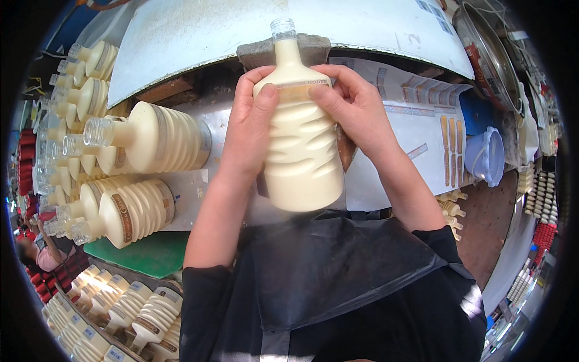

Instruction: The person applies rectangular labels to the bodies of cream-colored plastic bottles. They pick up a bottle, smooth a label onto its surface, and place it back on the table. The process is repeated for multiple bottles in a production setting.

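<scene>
A cream-coloured ribbed bottle [303, 172] with a clear threaded neck lies in front of me, its neck pointing away. My left hand [250, 114] grips its left shoulder, and my right hand [357, 104] grips the right one. Both thumbs press on a gold-brown label strip [295, 92] that runs across the shoulder. The other fingers curl around the sides and are partly hidden. Beyond the shoulder, a grey cloth pad [256, 54] shows on both sides of the neck, at the edge of a white board.
Several similar bottles [163, 136] lie stacked at the left, and more bottles [154, 314] fill the lower left. To the right, a white sheet [371, 178] carries label strips [452, 151]. A pale blue bucket [485, 155] stands beyond it. The white board [253, 27] spans the far side.
</scene>
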`<state>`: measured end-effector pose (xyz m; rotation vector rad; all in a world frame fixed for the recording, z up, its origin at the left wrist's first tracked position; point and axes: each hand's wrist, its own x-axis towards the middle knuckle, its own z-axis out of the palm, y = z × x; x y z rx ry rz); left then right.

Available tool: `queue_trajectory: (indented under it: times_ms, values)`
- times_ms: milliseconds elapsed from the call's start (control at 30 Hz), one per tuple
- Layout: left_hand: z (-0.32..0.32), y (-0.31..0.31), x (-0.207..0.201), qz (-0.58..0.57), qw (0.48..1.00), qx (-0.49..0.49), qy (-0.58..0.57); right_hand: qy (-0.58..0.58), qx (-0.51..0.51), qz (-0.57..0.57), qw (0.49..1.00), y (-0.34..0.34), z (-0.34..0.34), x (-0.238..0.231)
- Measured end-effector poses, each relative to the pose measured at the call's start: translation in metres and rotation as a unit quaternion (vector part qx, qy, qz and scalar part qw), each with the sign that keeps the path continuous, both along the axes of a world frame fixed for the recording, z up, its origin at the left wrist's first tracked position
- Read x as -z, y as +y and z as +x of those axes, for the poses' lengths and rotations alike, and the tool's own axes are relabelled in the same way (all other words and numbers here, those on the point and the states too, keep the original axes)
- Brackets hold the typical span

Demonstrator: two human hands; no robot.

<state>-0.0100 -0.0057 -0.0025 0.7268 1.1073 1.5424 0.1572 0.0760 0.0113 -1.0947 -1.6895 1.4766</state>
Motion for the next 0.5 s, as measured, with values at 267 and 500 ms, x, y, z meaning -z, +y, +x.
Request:
queue_trajectory:
  times_ms: [267, 500]
  values:
    - [-0.001, -0.002, 0.001, -0.003, 1.000, 0.001, -0.012, 0.163, 0.007, -0.085, 0.983, 0.026, 0.021, -0.032]
    - [-0.002, -0.003, 0.001, 0.017, 0.998, 0.014, -0.053, -0.098, -0.036, 0.478, 0.872, 0.013, -0.012, -0.053]
